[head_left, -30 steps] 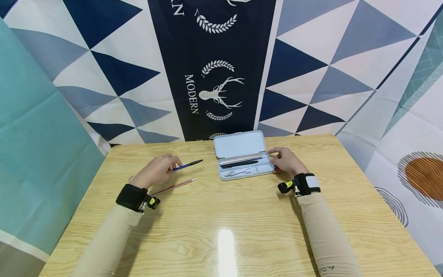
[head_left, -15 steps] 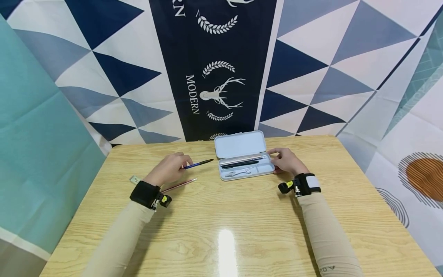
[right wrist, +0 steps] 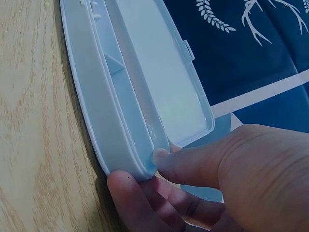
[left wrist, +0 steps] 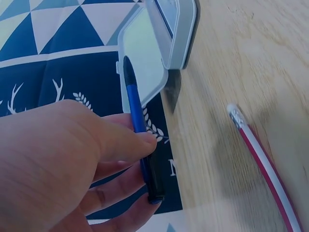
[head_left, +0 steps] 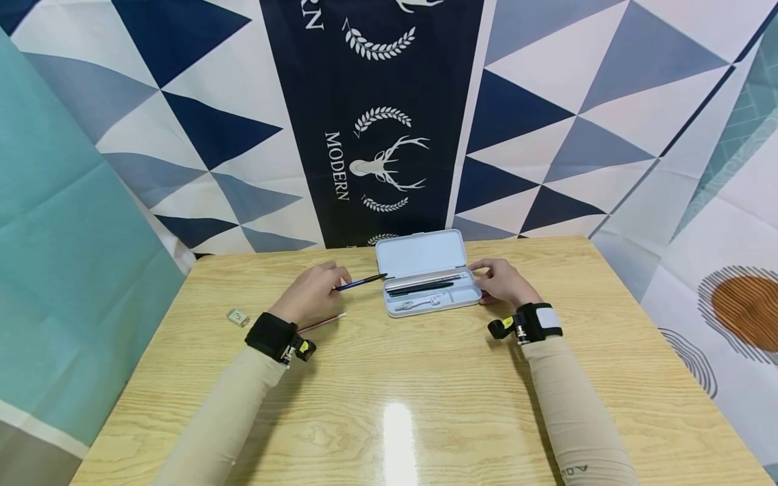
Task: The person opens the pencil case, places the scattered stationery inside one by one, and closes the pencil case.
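My left hand [head_left: 313, 291] pinches a blue pen [left wrist: 137, 113] with a black tip and black end between thumb and fingers. In the head view the pen's tip overlaps the left edge of an open light blue pencil case [head_left: 421, 254]. Inside the case lie several slim pens or pencils [head_left: 425, 281] and a small white compass-like tool [head_left: 419, 303] in the front compartment. My right hand [head_left: 503, 283] grips the case's right end, thumb on the rim and fingers against the outer wall, as the right wrist view shows.
A red and white striped pencil [left wrist: 263, 164] with an eraser end lies on the wooden table [head_left: 462, 391], partly hidden beneath the left wrist in the head view. A small whitish eraser-like block [head_left: 238, 317] sits farther left. A patterned cloth [head_left: 389, 101] hangs behind the table.
My left hand has moved right with the blue pen, up to the case's left edge. The small whitish block, hidden earlier, now shows behind the wrist. My right hand stays on the case.
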The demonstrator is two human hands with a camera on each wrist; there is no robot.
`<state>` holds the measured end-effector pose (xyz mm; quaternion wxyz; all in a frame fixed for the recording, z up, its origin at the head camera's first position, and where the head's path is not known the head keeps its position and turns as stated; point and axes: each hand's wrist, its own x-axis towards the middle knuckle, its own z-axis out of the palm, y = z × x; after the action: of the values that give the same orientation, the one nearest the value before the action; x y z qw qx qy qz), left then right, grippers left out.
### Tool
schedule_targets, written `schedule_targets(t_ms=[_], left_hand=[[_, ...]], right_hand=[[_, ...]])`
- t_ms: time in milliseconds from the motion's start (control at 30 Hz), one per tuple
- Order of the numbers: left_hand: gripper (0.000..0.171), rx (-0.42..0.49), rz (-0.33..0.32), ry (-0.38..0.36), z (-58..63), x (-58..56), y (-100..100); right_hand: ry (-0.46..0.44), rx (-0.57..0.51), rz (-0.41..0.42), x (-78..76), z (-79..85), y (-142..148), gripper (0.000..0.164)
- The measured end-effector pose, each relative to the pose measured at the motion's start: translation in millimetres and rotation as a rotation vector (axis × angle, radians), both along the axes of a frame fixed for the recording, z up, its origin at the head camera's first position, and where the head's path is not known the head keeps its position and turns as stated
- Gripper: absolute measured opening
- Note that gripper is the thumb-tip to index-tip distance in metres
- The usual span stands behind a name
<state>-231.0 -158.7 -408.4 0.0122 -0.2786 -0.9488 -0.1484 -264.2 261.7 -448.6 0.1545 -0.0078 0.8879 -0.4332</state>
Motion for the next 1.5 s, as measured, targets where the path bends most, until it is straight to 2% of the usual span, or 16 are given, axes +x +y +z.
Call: schedule_targets(t_ms=[433, 600, 967, 1167, 1300, 1333, 1500], left_hand=[[0.030, 0.021, -0.001, 0.062, -4.0, -4.6, 28], [0.030, -0.005, -0.019, 0.071, -6.9, -5.1, 42], [0.027, 0.019, -0.065, 0.171, -13.0, -10.4, 65], [0.028, 0.042, -0.070, 0.198, -17.2, -11.3, 78], [0.031, 0.075, -0.096, 0.227, -23.5, -15.3, 83], [0.030, 0.089, -0.110, 0.244, -35.9, -25.4, 81], [0.030, 0.086, -0.119, 0.225, -35.8, -28.7, 88]], right_hand=[[0.011, 0.005, 0.006, -1.1, -0.6, 1, 0.052], [0.002, -0.002, 0.001, -0.7, -0.6, -1, 0.052], [0.004, 0.010, 0.002, -1.9, 0.4, 0, 0.053], [0.001, -0.004, 0.000, -1.4, -0.9, 0, 0.053], [0.006, 0.000, 0.000, -2.0, -1.2, -1, 0.053], [0.006, 0.000, -0.001, -2.0, -1.4, -1, 0.053], [0.001, -0.004, -0.002, -1.7, -1.4, -1, 0.053]])
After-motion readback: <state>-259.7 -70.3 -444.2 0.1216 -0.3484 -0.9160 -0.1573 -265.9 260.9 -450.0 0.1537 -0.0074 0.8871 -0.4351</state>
